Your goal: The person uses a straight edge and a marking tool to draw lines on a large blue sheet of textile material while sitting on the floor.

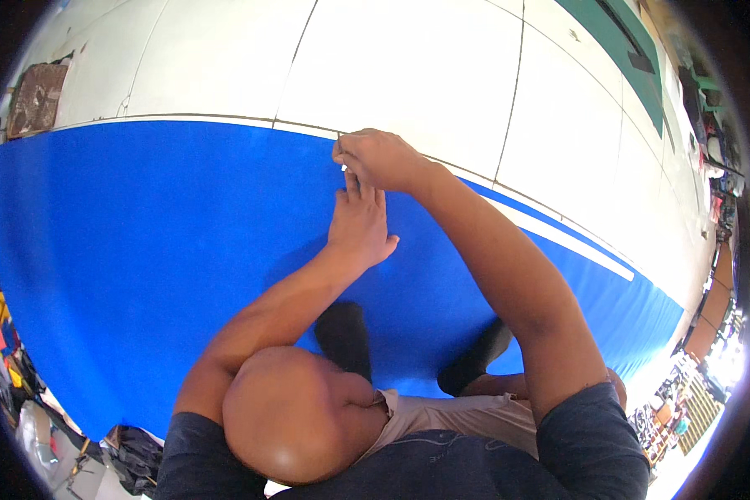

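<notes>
The blue cloth (142,250) lies spread on the pale tiled floor (392,67), and at the middle of its far edge the right hand (383,158) has a narrow, curled grip beside a small white piece (344,168), though I cannot tell whether it pinches it. Just nearer, the left hand (360,225) rests on the cloth, fingers extended, its grip wide. A long white strip (575,242) lies to the right along the far edge; dark-socked feet (342,333) are on the near side.
</notes>
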Motion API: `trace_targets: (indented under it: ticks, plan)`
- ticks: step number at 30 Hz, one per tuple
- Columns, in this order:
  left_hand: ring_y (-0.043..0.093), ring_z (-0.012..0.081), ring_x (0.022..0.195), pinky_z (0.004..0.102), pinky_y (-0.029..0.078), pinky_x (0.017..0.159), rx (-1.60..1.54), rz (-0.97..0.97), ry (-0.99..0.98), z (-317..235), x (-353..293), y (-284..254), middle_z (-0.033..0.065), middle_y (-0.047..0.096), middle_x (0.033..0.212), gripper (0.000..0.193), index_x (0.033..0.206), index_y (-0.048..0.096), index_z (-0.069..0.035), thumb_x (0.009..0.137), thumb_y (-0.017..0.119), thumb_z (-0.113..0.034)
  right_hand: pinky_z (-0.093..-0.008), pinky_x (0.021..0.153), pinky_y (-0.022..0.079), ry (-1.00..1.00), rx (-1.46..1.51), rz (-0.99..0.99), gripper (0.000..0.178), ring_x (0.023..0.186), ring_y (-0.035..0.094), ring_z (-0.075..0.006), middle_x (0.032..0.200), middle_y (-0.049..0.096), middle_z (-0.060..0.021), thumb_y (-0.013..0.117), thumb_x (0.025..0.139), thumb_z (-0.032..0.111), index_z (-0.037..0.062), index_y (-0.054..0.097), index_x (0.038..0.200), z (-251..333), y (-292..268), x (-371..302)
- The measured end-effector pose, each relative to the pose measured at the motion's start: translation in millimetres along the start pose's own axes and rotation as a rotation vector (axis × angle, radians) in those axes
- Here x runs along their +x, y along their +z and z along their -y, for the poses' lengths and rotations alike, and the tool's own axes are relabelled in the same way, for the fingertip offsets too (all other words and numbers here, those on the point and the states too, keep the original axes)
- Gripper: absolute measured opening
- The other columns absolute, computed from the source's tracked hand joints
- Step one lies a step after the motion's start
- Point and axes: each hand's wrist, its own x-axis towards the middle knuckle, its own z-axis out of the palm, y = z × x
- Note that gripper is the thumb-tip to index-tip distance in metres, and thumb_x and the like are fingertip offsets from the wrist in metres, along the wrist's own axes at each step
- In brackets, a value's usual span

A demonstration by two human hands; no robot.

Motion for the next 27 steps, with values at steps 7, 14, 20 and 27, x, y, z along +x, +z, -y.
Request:
trace_targets:
  ticks: [7,14,20,27]
  plan:
    - [0.027,0.0518,0.144,0.0493,0.043,0.104,0.021,0.035,-0.002,2.9,0.4,2.3,0.0356,0.03,0.15,0.108,0.143,0.033,0.018,0.075,0.08,-0.05,-0.0477,0.081,0.056,-0.074,-0.166,0.035,0.014,0.095,0.069,-0.0341,0.095,0.07,-0.0142,0.062,0.091,0.018,0.0056,0.065,0.097,-1.6,-6.0,5.8]
    - [0.031,0.0503,0.143,0.0495,0.041,0.107,0.009,0.016,0.001,1.1,-0.4,1.7,0.0364,0.03,0.15,0.106,0.143,0.034,0.018,0.075,0.08,-0.05,-0.0426,0.076,0.055,-0.136,-0.19,-0.086,0.015,0.089,0.068,-0.0322,0.09,0.069,-0.0128,0.064,0.09,0.017,0.0062,0.065,0.101,-4.0,-5.1,3.3]
    - [0.032,0.0493,0.143,0.0489,0.038,0.11,0.013,0.001,-0.001,5.0,-2.0,6.4,0.0364,0.033,0.149,0.106,0.142,0.035,0.019,0.076,0.079,-0.051,-0.0416,0.081,0.057,-0.07,-0.122,-0.071,0.017,0.091,0.069,-0.0296,0.094,0.07,-0.0089,0.066,0.088,0.014,0.0052,0.066,0.102,-8.6,0.4,1.0]
    - [0.031,0.0478,0.144,0.0489,0.037,0.111,-0.008,0.005,-0.004,2.6,-1.1,3.7,0.0368,0.031,0.152,0.107,0.144,0.033,0.018,0.077,0.079,-0.052,-0.0427,0.087,0.057,-0.059,-0.166,-0.063,0.016,0.1,0.067,-0.0291,0.098,0.07,-0.009,0.062,0.092,0.016,0.0069,0.067,0.105,-19.3,0.2,-7.4]
